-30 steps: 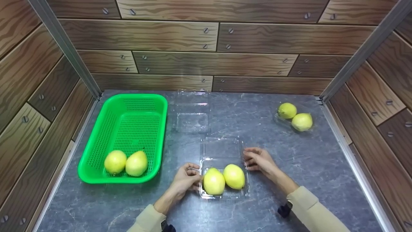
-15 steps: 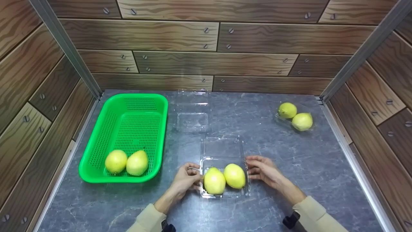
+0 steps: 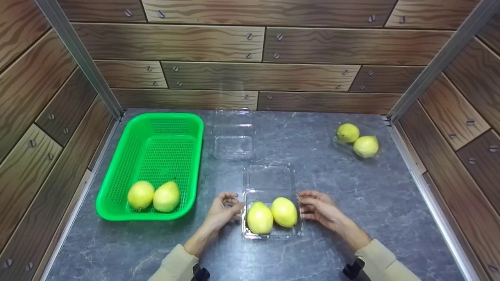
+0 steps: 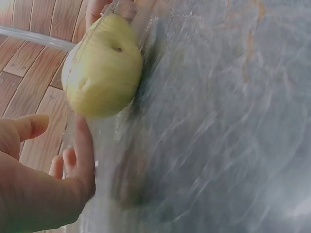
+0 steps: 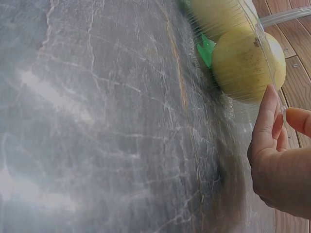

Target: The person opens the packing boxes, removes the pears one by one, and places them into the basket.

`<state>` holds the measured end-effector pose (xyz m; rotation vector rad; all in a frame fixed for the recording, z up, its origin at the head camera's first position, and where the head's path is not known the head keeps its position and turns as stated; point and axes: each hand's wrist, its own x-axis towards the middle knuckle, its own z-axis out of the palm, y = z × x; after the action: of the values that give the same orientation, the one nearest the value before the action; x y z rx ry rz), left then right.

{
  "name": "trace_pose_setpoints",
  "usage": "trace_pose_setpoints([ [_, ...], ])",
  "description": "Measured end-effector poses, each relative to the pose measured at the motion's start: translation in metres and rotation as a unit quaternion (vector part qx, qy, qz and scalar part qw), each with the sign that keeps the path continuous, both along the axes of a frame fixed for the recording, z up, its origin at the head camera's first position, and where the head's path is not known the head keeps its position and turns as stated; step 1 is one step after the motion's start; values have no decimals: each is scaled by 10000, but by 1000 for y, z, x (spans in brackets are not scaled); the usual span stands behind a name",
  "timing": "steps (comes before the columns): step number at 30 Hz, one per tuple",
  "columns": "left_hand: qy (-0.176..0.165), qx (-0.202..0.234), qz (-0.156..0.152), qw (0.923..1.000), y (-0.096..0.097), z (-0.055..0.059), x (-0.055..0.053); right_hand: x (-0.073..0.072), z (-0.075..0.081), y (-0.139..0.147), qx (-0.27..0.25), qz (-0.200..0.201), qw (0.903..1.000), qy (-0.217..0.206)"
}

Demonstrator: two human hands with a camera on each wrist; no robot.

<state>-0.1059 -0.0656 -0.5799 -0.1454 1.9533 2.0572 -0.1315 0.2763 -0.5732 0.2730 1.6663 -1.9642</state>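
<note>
Taking the clear container [image 3: 273, 235] near the front of the grey desk [image 3: 297, 150] as the middle of the dial, its raised lid [image 3: 269, 177] points to 12 o'clock, hinged open. Inside it, one yellow-green fruit [image 3: 259, 218] sits in the 9 o'clock half and a second fruit [image 3: 284, 212] in the 3 o'clock half, side by side. At 9 o'clock is the left hand [image 3: 222, 212], thumb well apart from its fingers, holding nothing; whether its extended finger touches the container's wall I cannot tell. At 3 o'clock the right hand [image 3: 322, 210] pinches the container's edge, thumb on one side of the rim and fingers on the other. Around 10 o'clock stands a green basket [image 3: 102, 195], with a pair of fruits [image 3: 166, 196] towards its own 6 o'clock end. Near 11 o'clock is another open clear box [image 3: 233, 145]; between 1 and 2 o'clock, well apart, two more fruits [image 3: 366, 146] sit in a clear pack [image 3: 343, 147]. A wood-patterned wall [image 3: 250, 45] rises beyond the desk at 12 o'clock.
</note>
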Motion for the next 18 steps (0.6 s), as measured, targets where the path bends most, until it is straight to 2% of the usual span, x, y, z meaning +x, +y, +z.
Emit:
trace_pose_setpoints([
  [5,740,-660,-114,9950,-3,12,-2,-1,1,0,32,-11,10000,-7],
  [9,1422,-1140,-526,9819,-3,24,-2,-1,1,1,17,-23,10000,-4],
  [14,2016,-1759,-1205,9560,-3,37,1,-1,0,1,-12,27,10000,10],
  [16,2251,-2019,-1494,9414,-3,41,2,0,-1,1,-22,58,10000,17],
  [18,2520,-2285,-1803,9229,-2,45,2,0,-1,1,-34,81,10000,28],
])
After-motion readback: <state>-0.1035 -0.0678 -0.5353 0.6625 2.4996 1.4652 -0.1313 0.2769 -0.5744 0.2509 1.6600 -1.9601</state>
